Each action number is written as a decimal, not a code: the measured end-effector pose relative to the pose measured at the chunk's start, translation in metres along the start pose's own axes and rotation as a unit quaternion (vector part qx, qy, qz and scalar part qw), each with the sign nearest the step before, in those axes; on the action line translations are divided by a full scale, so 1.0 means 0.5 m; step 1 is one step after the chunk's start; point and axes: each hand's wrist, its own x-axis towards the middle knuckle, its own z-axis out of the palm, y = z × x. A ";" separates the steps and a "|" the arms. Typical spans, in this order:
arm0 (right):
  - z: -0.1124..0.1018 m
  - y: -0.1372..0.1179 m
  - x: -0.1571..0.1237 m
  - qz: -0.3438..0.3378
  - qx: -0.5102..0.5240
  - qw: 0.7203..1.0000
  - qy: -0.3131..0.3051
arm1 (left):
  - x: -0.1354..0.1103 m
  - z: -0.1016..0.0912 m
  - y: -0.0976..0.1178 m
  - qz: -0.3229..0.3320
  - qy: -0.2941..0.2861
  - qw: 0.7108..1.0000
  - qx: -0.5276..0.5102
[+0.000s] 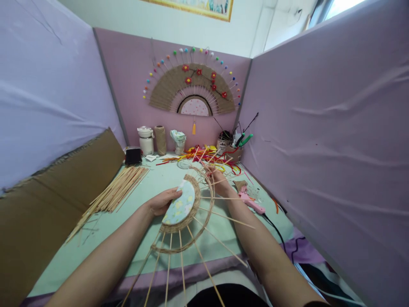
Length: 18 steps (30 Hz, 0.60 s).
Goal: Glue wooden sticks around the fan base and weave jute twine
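Note:
A half-round fan frame (pixel 196 196) is tilted above the table. Its flat centre is covered in pale blue floral cloth (pixel 182 204), edged with a braided jute twine band. Thin wooden sticks (pixel 223 216) spread out from it, and an outer arc of jute twine (pixel 204 228) is woven across them. My left hand (pixel 164 201) grips the cloth centre at its straight edge, thumb on top. At the arc's far end, my right hand (pixel 217 179) has its fingers closed around the twine among the sticks, which partly hide the fingertips.
Loose sticks (pixel 119 187) lie at left beside a cardboard panel (pixel 64 192). At right is a pink glue gun (pixel 252 202) with a black cord. Behind are coloured craft strips (pixel 220 160), a twine roll (pixel 160 140), a white jar (pixel 146 141) and a finished fan (pixel 172 87) on the partition.

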 end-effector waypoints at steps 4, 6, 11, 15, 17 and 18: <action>0.014 0.032 -0.005 0.002 -0.035 0.999 -0.003 | -0.002 0.004 0.002 -0.003 -0.004 1.000 0.006; 0.015 0.046 -0.002 -0.005 -0.070 0.997 0.014 | -0.002 0.006 0.000 -0.029 -0.019 0.999 0.030; 0.009 0.062 0.008 -0.017 -0.122 0.992 0.031 | -0.003 0.003 -0.007 -0.053 -0.042 0.995 0.067; 0.016 0.059 0.003 -0.014 -0.114 0.993 0.015 | 0.001 0.000 0.000 -0.063 -0.046 0.993 0.092; 0.023 0.057 0.000 -0.002 -0.113 0.994 0.006 | 0.014 0.007 0.013 -0.038 -0.024 0.995 0.091; 0.027 0.057 0.000 0.005 -0.113 0.994 0.001 | 0.025 0.014 0.022 -0.015 -0.004 0.996 0.084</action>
